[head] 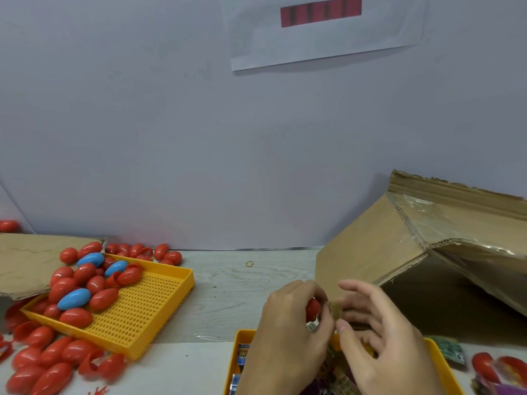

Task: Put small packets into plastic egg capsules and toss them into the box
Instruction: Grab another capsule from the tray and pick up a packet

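My left hand (288,329) grips a red egg capsule (312,309) above the near yellow tray (242,337). My right hand (379,334) pinches a small rolled brownish packet (334,310) right at the capsule's open end. The near tray holds several small packets (242,354), mostly hidden under my hands. A tilted cardboard box (399,252) lies at the right with its dark opening facing me.
A second yellow perforated tray (148,309) at the left holds red and blue capsules (74,299). More red capsules (42,363) lie loose around it and at the far right (484,363). A flat cardboard sheet (28,260) lies far left. A rubber band (249,264) rests mid-table.
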The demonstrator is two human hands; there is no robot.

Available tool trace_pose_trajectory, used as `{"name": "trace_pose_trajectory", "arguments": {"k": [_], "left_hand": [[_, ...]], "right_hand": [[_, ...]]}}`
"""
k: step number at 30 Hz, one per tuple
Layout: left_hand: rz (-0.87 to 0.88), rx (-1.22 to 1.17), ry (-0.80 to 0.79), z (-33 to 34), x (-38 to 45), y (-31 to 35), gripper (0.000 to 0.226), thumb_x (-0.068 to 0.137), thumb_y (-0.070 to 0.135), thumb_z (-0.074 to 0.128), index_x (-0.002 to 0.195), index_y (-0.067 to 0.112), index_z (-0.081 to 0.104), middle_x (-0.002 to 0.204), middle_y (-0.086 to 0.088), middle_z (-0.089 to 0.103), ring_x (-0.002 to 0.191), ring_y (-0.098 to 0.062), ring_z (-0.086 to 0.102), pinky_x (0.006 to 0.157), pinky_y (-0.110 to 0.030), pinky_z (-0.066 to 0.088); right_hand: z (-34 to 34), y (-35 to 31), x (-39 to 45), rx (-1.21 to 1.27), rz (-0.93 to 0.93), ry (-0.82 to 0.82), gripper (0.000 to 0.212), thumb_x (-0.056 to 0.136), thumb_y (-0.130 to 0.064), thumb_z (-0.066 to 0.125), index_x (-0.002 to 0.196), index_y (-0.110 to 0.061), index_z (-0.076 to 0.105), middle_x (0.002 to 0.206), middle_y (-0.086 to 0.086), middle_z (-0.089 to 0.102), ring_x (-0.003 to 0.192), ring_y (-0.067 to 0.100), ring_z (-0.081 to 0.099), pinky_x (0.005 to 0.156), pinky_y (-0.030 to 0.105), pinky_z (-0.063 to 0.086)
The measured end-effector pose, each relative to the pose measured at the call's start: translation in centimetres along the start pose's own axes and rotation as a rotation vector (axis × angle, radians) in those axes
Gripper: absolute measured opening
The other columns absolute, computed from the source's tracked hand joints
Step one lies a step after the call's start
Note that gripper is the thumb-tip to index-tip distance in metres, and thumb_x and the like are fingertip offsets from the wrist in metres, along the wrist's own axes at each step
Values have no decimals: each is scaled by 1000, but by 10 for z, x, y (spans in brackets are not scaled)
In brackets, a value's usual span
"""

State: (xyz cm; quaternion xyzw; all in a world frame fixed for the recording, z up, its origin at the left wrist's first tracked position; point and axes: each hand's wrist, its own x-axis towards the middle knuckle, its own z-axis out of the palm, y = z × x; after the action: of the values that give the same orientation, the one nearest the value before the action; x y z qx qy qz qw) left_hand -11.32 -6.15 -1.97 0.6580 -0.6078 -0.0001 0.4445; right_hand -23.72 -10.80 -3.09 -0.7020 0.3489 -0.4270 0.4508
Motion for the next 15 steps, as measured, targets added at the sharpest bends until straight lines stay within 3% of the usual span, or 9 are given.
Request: {"name": "trace_pose_trajectory", "arguments": {"k": [3, 10, 15], "left_hand": [[7, -20, -7, 1, -1, 0, 11, 84, 31, 55, 78, 24, 61, 66, 17, 50, 67, -4, 50, 62, -15, 38], [-36, -31, -51, 1, -2, 0, 8, 87, 32, 56, 84, 26, 61, 76, 14, 58, 77, -5, 55, 68, -19, 45], [-224, -188, -122, -1, -2, 5, 9, 82, 32, 63, 89, 30, 68, 73, 4, 64, 72, -5, 61, 66, -18, 50]], "right_hand": [[-2, 1, 2, 102, 62, 7, 51, 80, 4, 66, 105, -39, 57, 87, -16, 67, 82, 3, 66, 61, 21, 53], [-6, 0, 7, 356, 196, -16, 46, 81, 6, 67, 106, -32, 58, 81, 6, 69, 74, 12, 68, 64, 23, 50], [-11, -1, 9, 581, 190, 22, 53, 78, 22, 59, 102, -25, 63, 72, 7, 67, 64, 13, 64, 60, 16, 54]]}}
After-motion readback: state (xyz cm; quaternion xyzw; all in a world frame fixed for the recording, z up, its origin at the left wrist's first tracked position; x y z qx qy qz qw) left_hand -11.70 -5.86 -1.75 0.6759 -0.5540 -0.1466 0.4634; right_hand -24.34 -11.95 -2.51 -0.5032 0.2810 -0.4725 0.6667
